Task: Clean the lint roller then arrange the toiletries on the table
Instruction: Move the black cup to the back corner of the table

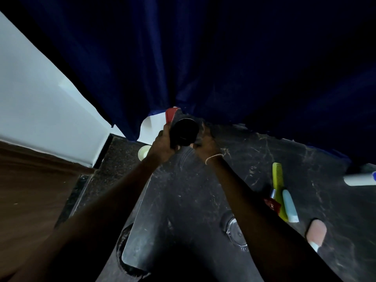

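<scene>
Right now I have the lint roller (184,132) up at centre frame, above the dark worktop (305,159) and against the blue curtain (183,58). My left hand (162,146) is wrapped around its near end. My right hand (206,142) sits against the roller's right side, fingers curled, though I cannot tell whether they pinch a sheet or just steady it. A red part (171,115) pokes out beyond the dark drum, with a white sheet (151,128) curling off to the left.

I judge the roller light and stiff, easy to hold one-handed by the handle; the drum is likely tacky, so I'd keep my grip off it and take only the sheet's loose edge. That paper should tear easily.

At right frame the toiletries lie apart on the worktop: a green comb (277,176), a blue tube (290,206), a pink tube (316,231) and a white tube (359,179). They all look small, light and probably smooth.
</scene>
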The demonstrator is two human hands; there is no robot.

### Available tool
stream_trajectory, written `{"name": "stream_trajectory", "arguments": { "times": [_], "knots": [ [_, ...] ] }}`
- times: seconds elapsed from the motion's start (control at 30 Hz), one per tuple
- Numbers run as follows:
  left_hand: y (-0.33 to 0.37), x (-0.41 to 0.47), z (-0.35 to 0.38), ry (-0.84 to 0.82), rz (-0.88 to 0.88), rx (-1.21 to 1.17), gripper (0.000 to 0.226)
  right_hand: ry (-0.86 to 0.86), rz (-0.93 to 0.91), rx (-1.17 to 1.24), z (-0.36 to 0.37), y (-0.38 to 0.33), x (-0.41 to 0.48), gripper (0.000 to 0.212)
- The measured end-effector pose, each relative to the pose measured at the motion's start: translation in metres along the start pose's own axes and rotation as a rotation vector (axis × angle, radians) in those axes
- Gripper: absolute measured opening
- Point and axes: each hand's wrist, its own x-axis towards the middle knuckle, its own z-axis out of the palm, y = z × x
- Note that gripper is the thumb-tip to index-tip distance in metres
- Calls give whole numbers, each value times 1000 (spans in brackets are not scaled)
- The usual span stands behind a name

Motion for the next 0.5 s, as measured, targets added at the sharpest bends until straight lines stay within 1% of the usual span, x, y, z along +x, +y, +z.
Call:
{"name": "stream_trajectory", "arguments": {
  "times": [0.07,0.13,0.23,0.3,0.37,0.43,0.5],
  "knots": [
    [-4,-14,1,28,-7,12,97,41,-18,-19,-7,8,-15,92],
    [-8,-34,7,47,26,43,94,83,-65,-77,-13,18,-37,90],
    [-12,-68,22,42,95,115,90,176,-204,-148,-17,37,-75,80],
    [-14,-90,33,46,158,232,88,233,-259,-163,-17,50,-104,73],
    [-17,-110,45,62,231,360,85,249,-264,-163,-17,66,-134,69],
    [-17,-129,55,52,265,443,85,230,-234,-153,-19,81,-161,68],
    [-12,-149,69,17,277,432,85,230,-215,-164,-24,95,-186,67]
  ]
}}
